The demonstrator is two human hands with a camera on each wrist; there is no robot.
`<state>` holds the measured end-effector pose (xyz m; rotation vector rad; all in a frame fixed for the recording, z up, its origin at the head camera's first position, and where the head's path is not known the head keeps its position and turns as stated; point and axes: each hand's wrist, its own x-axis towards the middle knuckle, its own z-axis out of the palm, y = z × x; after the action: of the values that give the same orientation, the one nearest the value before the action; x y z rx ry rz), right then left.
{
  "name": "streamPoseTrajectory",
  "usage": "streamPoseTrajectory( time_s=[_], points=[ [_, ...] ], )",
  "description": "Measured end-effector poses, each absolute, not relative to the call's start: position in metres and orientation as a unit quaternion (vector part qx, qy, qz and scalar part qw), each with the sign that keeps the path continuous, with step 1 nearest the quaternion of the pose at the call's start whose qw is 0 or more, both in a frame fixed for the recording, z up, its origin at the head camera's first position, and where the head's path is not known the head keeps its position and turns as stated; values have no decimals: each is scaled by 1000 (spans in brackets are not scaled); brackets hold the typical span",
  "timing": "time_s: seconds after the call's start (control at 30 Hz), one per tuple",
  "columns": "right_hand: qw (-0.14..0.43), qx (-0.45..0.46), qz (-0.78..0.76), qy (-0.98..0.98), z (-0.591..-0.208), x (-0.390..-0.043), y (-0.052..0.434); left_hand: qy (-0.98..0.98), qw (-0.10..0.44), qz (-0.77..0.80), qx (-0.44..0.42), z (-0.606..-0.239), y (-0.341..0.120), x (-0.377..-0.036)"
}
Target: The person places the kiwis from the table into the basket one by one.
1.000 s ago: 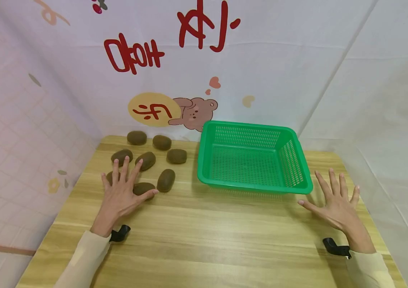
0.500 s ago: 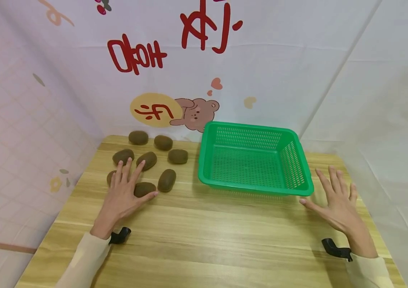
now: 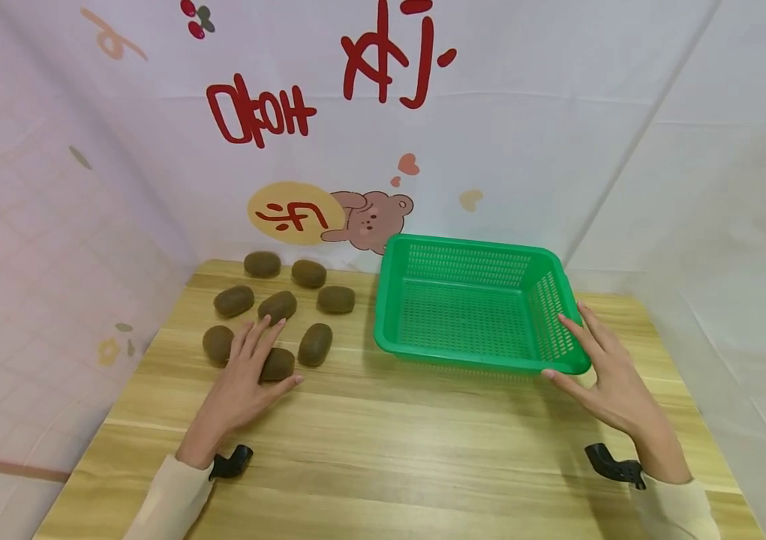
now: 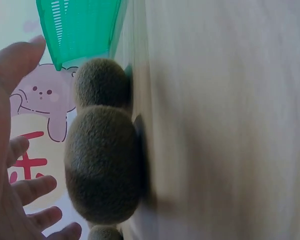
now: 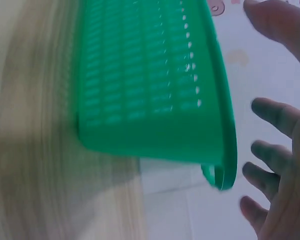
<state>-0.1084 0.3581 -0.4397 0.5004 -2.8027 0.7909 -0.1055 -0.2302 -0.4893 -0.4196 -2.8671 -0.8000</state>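
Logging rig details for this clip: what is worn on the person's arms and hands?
Both hands, left hand and right hand, are bare, with no gloves or rings visible. Each arm wears a long cream sleeve ending at the wrist, where a small black mount sticks out.

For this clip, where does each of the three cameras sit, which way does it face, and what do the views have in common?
Head: worn on the head, facing forward and down at the table; shows both sleeves, left hand over a kiwi, right hand at the green basket.
Left wrist: low beside the tabletop, facing the kiwi; palm and fingers show.
Right wrist: faces the basket's corner; fingers show.
Shared: the basket appears in all three.
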Motion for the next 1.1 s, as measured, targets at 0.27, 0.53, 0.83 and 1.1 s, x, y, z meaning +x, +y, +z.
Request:
streamPoseTrajectory(
  time_s=[0.27,0.53,0.83,1.1],
  points=[
    [89,183,271,-941,-439,-112,343,-943,85,-278,-163,-494,-223,-102],
    [134,222,250,-933,-441,-112,339,-945,109,-268,-154,-499,-224,-99],
    [142,282,290,-903,-448,-116,343,-943,110,-274,-156,-502,-224,-99],
    [122,271,322,-899,-449,-117,343,-943,96,-289,-138,-503,-226,-100]
  ],
)
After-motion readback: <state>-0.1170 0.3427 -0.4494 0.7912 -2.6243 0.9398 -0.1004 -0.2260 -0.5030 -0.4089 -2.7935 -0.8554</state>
